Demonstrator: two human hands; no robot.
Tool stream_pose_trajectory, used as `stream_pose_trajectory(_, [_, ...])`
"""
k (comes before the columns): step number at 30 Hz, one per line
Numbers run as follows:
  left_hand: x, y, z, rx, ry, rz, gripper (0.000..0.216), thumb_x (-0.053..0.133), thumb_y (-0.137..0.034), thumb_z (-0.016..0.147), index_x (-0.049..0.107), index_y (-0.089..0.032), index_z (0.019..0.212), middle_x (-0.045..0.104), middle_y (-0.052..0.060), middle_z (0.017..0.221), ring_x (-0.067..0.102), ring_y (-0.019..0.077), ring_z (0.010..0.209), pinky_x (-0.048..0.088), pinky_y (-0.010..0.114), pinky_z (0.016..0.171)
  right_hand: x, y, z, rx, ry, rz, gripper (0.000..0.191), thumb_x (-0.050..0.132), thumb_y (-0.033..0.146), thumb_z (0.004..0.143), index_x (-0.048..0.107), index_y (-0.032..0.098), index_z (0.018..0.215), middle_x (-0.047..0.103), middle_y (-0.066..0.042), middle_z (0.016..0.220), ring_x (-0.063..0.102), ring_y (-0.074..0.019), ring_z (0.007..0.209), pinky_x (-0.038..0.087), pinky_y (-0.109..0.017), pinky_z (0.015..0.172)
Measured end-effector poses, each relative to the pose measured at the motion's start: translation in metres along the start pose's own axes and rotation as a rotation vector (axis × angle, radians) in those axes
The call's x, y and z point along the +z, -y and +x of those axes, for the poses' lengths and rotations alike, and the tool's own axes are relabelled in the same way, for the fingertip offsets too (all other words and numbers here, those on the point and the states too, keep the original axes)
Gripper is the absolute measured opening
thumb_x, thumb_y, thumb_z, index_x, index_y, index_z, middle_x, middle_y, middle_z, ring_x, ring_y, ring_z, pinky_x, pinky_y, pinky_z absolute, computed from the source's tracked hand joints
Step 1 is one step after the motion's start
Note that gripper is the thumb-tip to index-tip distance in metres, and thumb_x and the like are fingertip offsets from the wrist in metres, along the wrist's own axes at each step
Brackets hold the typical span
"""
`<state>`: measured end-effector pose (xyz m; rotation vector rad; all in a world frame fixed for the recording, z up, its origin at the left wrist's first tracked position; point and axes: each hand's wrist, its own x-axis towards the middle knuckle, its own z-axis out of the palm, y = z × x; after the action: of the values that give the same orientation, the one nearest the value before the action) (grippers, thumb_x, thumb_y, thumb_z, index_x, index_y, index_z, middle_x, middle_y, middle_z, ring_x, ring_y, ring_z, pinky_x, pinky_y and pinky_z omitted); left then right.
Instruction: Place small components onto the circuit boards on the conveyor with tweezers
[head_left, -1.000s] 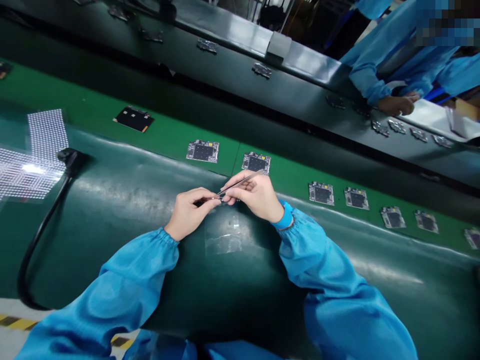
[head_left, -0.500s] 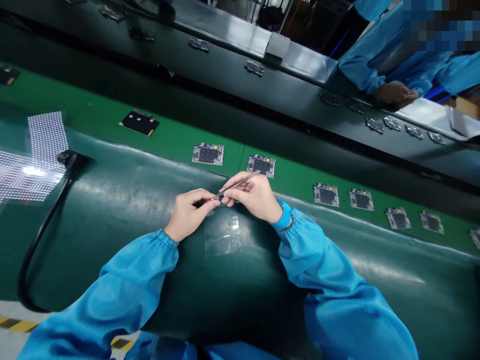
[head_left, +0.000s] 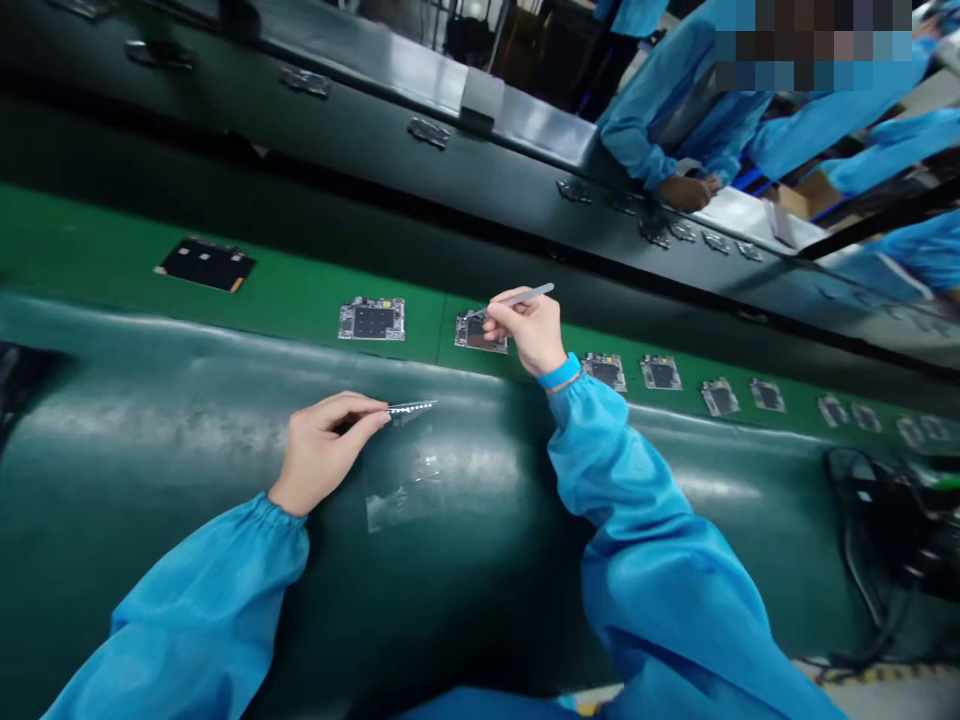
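tweezers [head_left: 523,296]: silver, held in right hand; back end sticks up & to the right, tips point down-left at the board on the belt; looks like tips touch it but too small to be sure
right hand [head_left: 531,328]: fingers curled tight round tweezers, pen-style grip, out past far edge of mat; blue cuff at wrist
board [head_left: 471,332]: small circuit board w/ dark centre, flat on belt, partly hidden by right hand's fingers
strip [head_left: 411,407]: thin, pale, dotted; pinched at one end by left hand, free end sticks out to the right, just above mat
left hand [head_left: 321,452]: thumb & forefinger closed on strip, heel of hand down on mat, well apart from right hand
film [head_left: 397,490]: clear sheet flat on mat, just below strip, between the 2 arms
mat [head_left: 187,500]: dark green, shiny, covers near bench
belt [head_left: 292,290]: green, runs across beyond mat
other boards [head_left: 371,320]: same type, in a row on belt, 1 left of the worked board, several to the right
black board [head_left: 206,264]: flat on belt, far left
co-worker's hand [head_left: 686,190]: far side of line, blue sleeve, by a white surface
cable [head_left: 881,520]: black, at right edge near mat
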<state>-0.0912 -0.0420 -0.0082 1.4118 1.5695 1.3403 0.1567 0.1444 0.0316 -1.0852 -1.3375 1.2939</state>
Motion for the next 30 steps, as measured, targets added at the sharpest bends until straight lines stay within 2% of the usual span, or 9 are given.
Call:
stream_pose_trajectory(2, [-0.001,0.002,-0.001,0.007,-0.002,0.009,0.009,0.08,-0.032,0.084,0.082,-0.023,0.085,0.079,0.002,0.088,0.072,0.0154,0.076,0.057,0.026,0.071,-0.017,-0.013,0.016,0.042,-0.07,-0.031,0.033,0.092,0.032,0.068,0.067,0.013,0.08,0.068,-0.001,0.062,0.069,-0.0148,0.054,0.062,-0.023,0.049])
stream_pose_trajectory(4, [-0.002,0.004,-0.001,0.012,-0.005,0.018,0.008,0.08,-0.032,0.084,0.082,-0.024,0.086,0.08,0.001,0.089,0.072,0.015,0.076,0.057,0.026,0.071,-0.024,-0.023,0.025,0.082,-0.089,-0.05,0.031,0.091,0.029,0.07,0.066,0.013,0.081,0.069,-0.002,0.063,0.07,-0.0151,0.056,0.062,-0.022,0.048])
stream_pose_trajectory(13, [-0.004,0.005,-0.004,0.016,-0.005,0.039,0.008,0.081,-0.031,0.084,0.081,-0.025,0.09,0.079,-0.001,0.09,0.069,0.0131,0.074,0.056,0.026,0.071,-0.029,-0.038,0.027,0.175,-0.133,-0.045,0.026,0.087,0.023,0.076,0.064,0.013,0.082,0.069,-0.003,0.06,0.07,-0.0152,0.052,0.063,-0.023,0.047])
stream_pose_trajectory(21, [-0.004,0.003,-0.004,0.005,-0.004,0.029,0.009,0.082,-0.032,0.084,0.081,-0.024,0.088,0.079,0.0,0.09,0.07,0.0145,0.074,0.058,0.027,0.072,-0.036,-0.041,0.026,0.167,-0.142,-0.05,0.016,0.081,0.013,0.079,0.065,0.012,0.082,0.07,-0.002,0.06,0.069,-0.0139,0.051,0.061,-0.02,0.047])
stream_pose_trajectory(30, [-0.005,0.003,-0.005,-0.018,-0.014,0.031,0.01,0.081,-0.033,0.083,0.081,-0.024,0.087,0.079,0.0,0.089,0.07,0.014,0.072,0.058,0.026,0.071,-0.048,-0.046,0.02,0.131,-0.134,-0.087,0.019,0.083,0.02,0.078,0.066,0.013,0.084,0.072,-0.003,0.062,0.069,-0.0133,0.052,0.06,-0.02,0.048])
